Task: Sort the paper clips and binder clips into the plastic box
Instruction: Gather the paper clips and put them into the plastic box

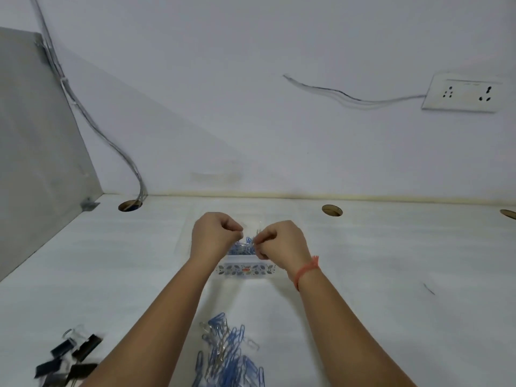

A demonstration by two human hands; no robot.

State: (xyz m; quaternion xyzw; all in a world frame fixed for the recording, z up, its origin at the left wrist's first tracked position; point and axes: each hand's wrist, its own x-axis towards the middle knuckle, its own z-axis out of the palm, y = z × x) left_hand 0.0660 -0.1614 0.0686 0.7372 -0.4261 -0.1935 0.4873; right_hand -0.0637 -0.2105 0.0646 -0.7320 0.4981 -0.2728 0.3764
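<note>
Both hands, left and right, pinched over the box, seemingly gripping clips. Loose paper clips lay at six o'clock: light, springy, tangle-prone; pinch them by the loops.

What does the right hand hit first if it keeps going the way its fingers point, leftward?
Likely the left hand: the right hand pinches toward it above the blue paper clips in the plastic box. The gap between them is small; depth is unclear.
</note>
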